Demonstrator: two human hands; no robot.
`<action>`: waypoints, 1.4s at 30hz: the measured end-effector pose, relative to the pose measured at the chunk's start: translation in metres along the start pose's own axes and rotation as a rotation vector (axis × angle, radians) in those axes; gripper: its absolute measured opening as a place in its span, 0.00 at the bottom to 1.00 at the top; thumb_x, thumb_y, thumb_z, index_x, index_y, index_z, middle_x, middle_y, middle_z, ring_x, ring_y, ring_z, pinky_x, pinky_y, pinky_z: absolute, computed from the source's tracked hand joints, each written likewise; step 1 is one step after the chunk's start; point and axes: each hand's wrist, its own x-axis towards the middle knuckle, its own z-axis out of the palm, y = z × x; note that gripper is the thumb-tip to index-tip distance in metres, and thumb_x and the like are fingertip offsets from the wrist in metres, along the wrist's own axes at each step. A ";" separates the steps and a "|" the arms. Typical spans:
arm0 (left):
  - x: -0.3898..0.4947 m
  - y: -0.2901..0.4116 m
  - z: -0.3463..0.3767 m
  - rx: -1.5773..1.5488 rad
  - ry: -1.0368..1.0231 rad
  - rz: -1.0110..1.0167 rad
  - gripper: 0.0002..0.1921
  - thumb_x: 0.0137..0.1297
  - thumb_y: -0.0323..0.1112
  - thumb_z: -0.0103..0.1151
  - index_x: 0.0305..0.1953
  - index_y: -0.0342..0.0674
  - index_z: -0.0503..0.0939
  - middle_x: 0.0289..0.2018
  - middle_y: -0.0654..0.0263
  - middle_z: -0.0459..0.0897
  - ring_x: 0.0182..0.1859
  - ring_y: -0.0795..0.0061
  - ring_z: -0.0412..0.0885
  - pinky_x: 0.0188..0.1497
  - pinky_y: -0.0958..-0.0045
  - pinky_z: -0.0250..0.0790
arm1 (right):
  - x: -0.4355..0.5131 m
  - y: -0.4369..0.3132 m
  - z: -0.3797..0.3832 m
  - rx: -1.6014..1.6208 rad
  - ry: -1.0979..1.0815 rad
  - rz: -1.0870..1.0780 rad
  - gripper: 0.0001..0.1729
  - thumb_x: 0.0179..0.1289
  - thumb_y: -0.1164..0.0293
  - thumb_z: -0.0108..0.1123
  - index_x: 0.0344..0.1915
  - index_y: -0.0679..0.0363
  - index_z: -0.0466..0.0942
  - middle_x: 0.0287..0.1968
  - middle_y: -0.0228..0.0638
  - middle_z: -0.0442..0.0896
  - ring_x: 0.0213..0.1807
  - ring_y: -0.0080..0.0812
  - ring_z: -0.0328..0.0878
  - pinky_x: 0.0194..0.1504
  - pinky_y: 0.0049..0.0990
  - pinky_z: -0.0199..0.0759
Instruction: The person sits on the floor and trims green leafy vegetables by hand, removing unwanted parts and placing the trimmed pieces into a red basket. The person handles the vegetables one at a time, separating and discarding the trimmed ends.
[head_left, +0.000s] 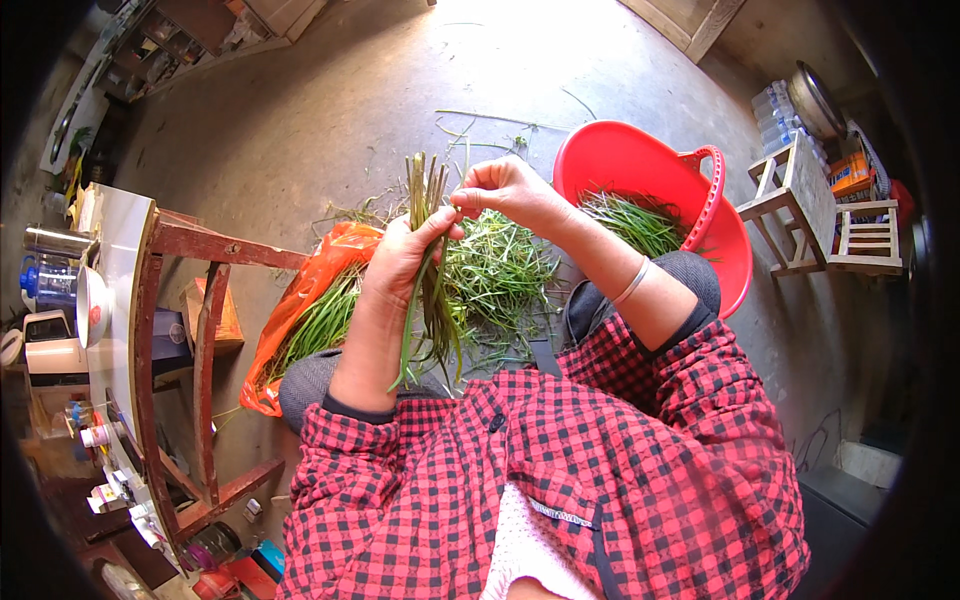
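Note:
In my left hand (409, 251) is a bunch of long green stalks (435, 300), held upright with the cut-looking ends at the top and the leaves hanging down. My right hand (499, 191) pinches a thin leaf at the bunch's side, its fingertips close to my left thumb. Below lies a loose heap of green leaves (499, 270) on the floor. More long green leaves (322, 307) lie in an orange plastic bag (274, 337) by my left knee. A red plastic basket (630, 154) with green leaves (634, 221) inside stands beyond my right knee.
A red wooden-framed table (146, 300) with a white bowl (91, 307) and jars stands at the left, a cardboard box (214, 319) beneath it. Wooden stools (799, 199) stand at the right. Loose stalks are scattered on the concrete floor (300, 135).

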 end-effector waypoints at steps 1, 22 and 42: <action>0.001 0.000 0.001 0.001 0.002 0.000 0.13 0.59 0.41 0.58 0.38 0.39 0.76 0.23 0.73 0.78 0.17 0.89 0.66 0.21 0.87 0.63 | 0.000 0.000 0.000 -0.054 0.018 0.029 0.12 0.58 0.65 0.59 0.29 0.64 0.76 0.26 0.27 0.78 0.30 0.17 0.73 0.35 0.18 0.67; 0.008 -0.009 -0.012 -0.463 -0.245 -0.083 0.10 0.62 0.39 0.52 0.36 0.39 0.75 0.23 0.73 0.78 0.17 0.88 0.69 0.24 0.81 0.67 | 0.000 0.012 -0.024 -0.848 0.421 -0.007 0.11 0.59 0.64 0.53 0.32 0.60 0.75 0.25 0.37 0.80 0.28 0.30 0.78 0.33 0.29 0.71; 0.000 -0.007 0.001 -0.127 -0.079 -0.086 0.12 0.57 0.39 0.60 0.37 0.38 0.78 0.21 0.74 0.76 0.19 0.88 0.68 0.20 0.87 0.59 | 0.000 0.000 -0.011 0.159 0.182 0.027 0.17 0.61 0.56 0.54 0.34 0.58 0.79 0.36 0.28 0.81 0.38 0.17 0.76 0.43 0.19 0.67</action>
